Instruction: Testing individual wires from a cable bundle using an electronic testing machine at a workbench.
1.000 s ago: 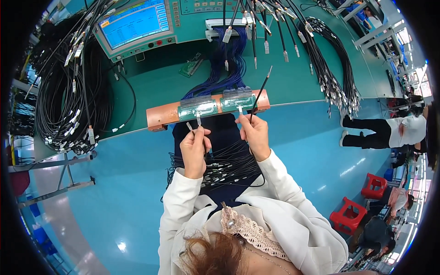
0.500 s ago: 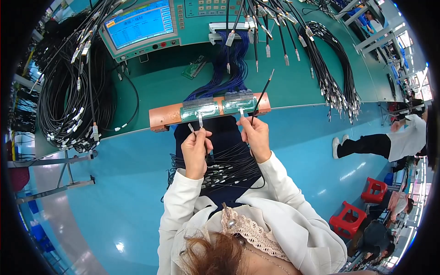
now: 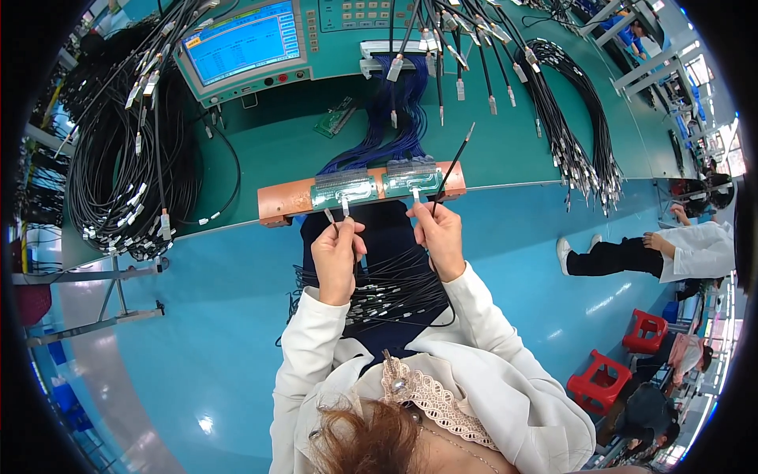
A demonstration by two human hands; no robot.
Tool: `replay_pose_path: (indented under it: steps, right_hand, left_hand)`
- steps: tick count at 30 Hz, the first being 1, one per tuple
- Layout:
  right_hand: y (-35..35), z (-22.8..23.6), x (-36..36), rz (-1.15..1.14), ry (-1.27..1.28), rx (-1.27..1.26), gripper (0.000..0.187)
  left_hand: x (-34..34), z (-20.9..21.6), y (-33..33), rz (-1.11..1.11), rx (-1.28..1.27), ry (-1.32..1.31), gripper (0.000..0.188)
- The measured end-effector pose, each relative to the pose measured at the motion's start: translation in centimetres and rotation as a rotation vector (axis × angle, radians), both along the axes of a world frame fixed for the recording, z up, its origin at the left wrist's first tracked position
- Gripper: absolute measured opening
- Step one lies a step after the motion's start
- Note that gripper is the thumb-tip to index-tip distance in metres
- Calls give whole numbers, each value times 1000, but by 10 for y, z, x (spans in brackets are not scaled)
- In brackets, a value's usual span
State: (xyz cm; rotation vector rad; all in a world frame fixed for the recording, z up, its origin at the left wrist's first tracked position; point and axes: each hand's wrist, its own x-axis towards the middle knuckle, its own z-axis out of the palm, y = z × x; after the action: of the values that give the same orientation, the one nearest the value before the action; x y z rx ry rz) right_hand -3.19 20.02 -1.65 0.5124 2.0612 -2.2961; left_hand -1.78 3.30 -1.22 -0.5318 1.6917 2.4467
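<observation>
My left hand (image 3: 335, 257) is closed in a pinch on a black cable, whose pale flat connector (image 3: 345, 207) meets the lower edge of the left green circuit board (image 3: 347, 190). A second cable end (image 3: 329, 215) sticks up beside those fingers. My right hand (image 3: 440, 239) pinches another cable, with its pale connector (image 3: 417, 194) at the right circuit board (image 3: 401, 184). From that hand a black cable end (image 3: 466, 139) points up past the board. Whether the connectors are fully seated cannot be made out. Both boards sit on an orange-brown block (image 3: 272, 205) at the bench edge.
Blue wires (image 3: 407, 103) run from the boards to a tester with a lit screen (image 3: 241, 43). Black cable bundles lie left (image 3: 130, 189) and right (image 3: 588, 134), and more cables (image 3: 379, 296) rest on my lap. Red stools (image 3: 600, 381) and a person (image 3: 687, 249) are at right.
My hands and both connectors stay almost in place. A large line of text has gone from the tester's screen. The person at right has shifted slightly to the left.
</observation>
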Motion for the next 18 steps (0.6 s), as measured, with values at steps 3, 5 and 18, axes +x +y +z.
replay_pose_path:
  steps: [3, 5, 18]
  right_hand:
    - [1, -3, 0, 3, -10, -12, 23]
    - [-1, -4, -1, 6, 8, -7, 23]
    - [-2, -6, -7, 36, 30, -54, 23]
  left_hand:
    - [1, -5, 2, 6, -17, 48, 24]
    - [0, -6, 2, 7, -31, 66, 24]
    - [-6, -22, -1, -13, -97, 158, 19]
